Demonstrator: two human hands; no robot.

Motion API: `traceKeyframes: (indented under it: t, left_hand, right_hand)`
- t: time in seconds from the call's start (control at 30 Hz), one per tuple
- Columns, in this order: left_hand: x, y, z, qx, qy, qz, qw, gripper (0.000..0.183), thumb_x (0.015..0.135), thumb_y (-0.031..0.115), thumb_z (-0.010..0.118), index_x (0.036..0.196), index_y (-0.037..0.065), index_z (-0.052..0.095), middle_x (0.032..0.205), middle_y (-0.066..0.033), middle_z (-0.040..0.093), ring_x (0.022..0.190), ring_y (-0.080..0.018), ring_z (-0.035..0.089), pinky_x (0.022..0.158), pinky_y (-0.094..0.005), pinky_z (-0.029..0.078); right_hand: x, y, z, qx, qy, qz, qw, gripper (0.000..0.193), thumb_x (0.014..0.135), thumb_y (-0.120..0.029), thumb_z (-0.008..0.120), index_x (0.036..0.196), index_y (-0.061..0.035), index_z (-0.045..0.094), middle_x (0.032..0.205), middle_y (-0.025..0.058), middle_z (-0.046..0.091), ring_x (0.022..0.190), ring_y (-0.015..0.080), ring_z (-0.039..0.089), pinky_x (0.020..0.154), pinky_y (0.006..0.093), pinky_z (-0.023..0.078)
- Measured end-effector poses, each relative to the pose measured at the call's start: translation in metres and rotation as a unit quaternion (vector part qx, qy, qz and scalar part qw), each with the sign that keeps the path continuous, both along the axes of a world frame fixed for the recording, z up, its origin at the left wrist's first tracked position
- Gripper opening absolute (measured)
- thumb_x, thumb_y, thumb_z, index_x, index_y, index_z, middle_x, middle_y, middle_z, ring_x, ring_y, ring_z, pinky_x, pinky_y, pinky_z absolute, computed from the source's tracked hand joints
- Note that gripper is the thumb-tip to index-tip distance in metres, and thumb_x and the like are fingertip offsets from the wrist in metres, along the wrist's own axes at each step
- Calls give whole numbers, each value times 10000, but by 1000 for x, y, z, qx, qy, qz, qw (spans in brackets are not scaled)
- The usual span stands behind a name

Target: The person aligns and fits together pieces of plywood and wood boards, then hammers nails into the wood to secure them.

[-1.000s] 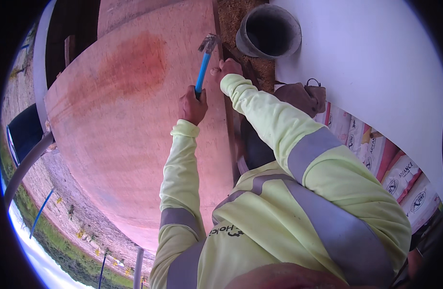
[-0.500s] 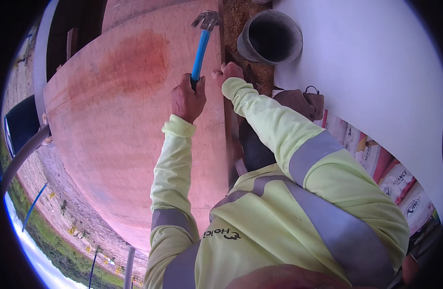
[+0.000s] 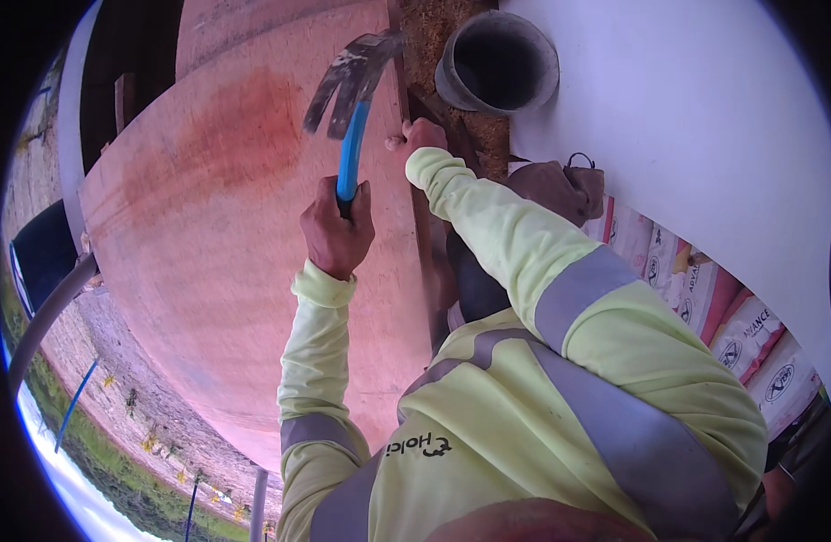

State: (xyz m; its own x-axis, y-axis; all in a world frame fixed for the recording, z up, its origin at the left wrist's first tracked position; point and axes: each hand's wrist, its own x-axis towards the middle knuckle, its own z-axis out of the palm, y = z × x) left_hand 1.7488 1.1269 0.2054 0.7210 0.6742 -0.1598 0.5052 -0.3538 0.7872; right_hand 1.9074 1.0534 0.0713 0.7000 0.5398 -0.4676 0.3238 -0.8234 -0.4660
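My left hand (image 3: 337, 228) is wrapped round the dark grip of a claw hammer (image 3: 353, 149) with a bright blue handle. The worn metal head is above the reddish plywood sheet (image 3: 217, 244), its claws pointing down and to the left. At the sheet's right edge is my right hand (image 3: 423, 136), its fingers bent together against the edge. Whether anything small lies between those fingers, I cannot make out. Part of the plywood is hidden below my left forearm.
A grey bucket (image 3: 497, 63) stands on brown ground beyond my right hand. Beside it are a brown cloth bag (image 3: 560, 191) and a large white panel (image 3: 686, 108). Several printed sacks (image 3: 745, 330) lie at the right. A curved pipe (image 3: 50, 307) runs along the left.
My left hand has drawn back a little, left and nearer. The hammer head now looks larger and is turned, its claws swung to the left. My right hand keeps to the plywood edge.
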Motion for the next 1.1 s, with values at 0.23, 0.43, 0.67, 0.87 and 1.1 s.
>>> traceKeyframes:
  t: [0.23, 0.43, 0.67, 0.87, 1.1]
  left_hand:
    - [-11, 19, -80, 33, 118, -8, 992, 229, 899, 203, 641, 820, 27, 517, 576, -203, 536, 537, -413, 570, 485, -445, 429]
    - [2, 7, -11, 66, -26, 12, 997, 244, 888, 213, 660, 838, 27, 510, 602, -191, 565, 532, -403, 582, 476, -398, 458]
    - [7, 6, -45, 27, 107, -75, 991, 239, 885, 222, 648, 849, 23, 520, 601, -200, 570, 567, -417, 598, 512, -465, 455]
    - [-24, 3, -73, 34, 120, 10, 992, 264, 882, 246, 663, 845, 18, 533, 584, -187, 559, 556, -415, 582, 516, -467, 443]
    - [-87, -34, -31, -43, 124, 115, 985, 331, 828, 272, 722, 740, 5, 547, 557, -163, 530, 482, -348, 538, 506, -435, 448]
  right_hand:
    - [-14, 18, 7, -1, 0, 31, 1000, 373, 816, -361, 680, 992, -33, 679, 1024, 196, 633, 1030, 376, 612, 905, 438, 508]
    - [2, 2, 15, 17, 33, -70, 997, 423, 782, -335, 726, 1083, -39, 695, 1025, 199, 685, 1014, 344, 650, 926, 402, 507]
    - [2, -2, 15, 36, 85, -68, 993, 438, 772, -330, 728, 1086, -27, 692, 1049, 226, 671, 1014, 355, 646, 911, 407, 515]
    - [-11, 11, 21, 24, 41, -17, 999, 454, 763, -356, 728, 1076, -29, 694, 1044, 229, 670, 1010, 380, 640, 929, 416, 506]
    - [-3, 1, 16, -18, 37, 8, 999, 522, 778, -384, 721, 1158, -31, 664, 1075, 237, 663, 1038, 359, 641, 952, 406, 494]
